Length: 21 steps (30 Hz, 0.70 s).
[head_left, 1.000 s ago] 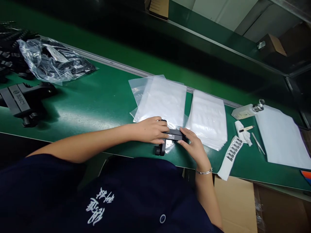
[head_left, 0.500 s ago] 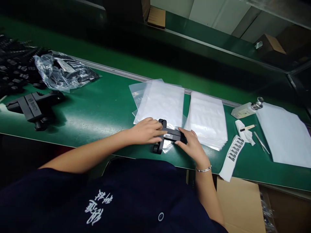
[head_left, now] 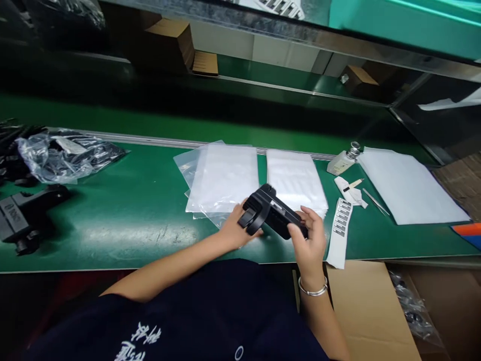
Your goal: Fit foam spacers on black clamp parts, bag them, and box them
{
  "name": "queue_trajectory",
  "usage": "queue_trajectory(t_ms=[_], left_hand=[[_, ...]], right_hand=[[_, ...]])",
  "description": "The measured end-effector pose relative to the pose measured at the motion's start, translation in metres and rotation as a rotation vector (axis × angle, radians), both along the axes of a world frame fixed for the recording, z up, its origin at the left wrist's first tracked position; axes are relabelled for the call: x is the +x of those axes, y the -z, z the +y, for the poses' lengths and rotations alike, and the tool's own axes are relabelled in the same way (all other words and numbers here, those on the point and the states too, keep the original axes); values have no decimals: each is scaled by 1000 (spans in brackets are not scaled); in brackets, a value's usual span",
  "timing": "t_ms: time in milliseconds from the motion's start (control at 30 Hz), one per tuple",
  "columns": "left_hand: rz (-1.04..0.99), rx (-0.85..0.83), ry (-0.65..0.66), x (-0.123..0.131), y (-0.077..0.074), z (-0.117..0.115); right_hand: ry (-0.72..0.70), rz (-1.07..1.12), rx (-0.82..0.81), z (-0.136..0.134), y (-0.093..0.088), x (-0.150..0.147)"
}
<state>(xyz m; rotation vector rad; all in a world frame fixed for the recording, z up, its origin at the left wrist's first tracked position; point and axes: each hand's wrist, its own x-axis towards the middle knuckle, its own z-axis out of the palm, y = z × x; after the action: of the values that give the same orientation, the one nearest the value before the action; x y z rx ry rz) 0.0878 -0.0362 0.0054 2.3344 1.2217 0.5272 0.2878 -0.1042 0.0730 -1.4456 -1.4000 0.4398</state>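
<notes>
A black plastic bracket-like part (head_left: 269,215) is lifted off the green table (head_left: 139,220), near its front edge. My right hand (head_left: 310,239) grips its right end with curled fingers. My left hand (head_left: 235,229) holds the part's left end from below and behind, partly hidden by it. Just behind the hands lie a loose pile of clear plastic bags (head_left: 221,176) and a neater stack of bags (head_left: 293,179).
A strip of barcode labels (head_left: 340,228), a small bottle (head_left: 342,160), tweezers (head_left: 373,201) and white sheets (head_left: 408,185) lie to the right. At the left are a bag of black parts (head_left: 63,155) and a loose black part (head_left: 22,215). An open cardboard box (head_left: 370,311) stands below the table edge.
Both hands have lifted the black part off the bags and table and tilted it up. The camera view has shifted, showing more of the shelf behind.
</notes>
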Motion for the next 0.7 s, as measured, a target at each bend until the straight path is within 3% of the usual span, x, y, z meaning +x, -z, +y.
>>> queue_trajectory(t_ms=[67,133,300,433,533,633,700], left_hand=[[165,-10,99,13,6,-13],[234,11,193,9,12,-20],[188,116,342,-40,15,-27],[222,184,306,-63,9,-40],[315,186,173,-67,8,-47],[348,111,76,-70,8,-41],[358,53,87,-71,7,-30]], right_hand=[[35,244,-138,1,-3,2],[43,359,-188,1,-5,5],[71,395,-190,2,-6,14],[48,459,-201,7,-2,18],[24,501,-194,11,0,18],[-2,543,-188,14,-1,16],[-21,577,-189,15,-2,14]])
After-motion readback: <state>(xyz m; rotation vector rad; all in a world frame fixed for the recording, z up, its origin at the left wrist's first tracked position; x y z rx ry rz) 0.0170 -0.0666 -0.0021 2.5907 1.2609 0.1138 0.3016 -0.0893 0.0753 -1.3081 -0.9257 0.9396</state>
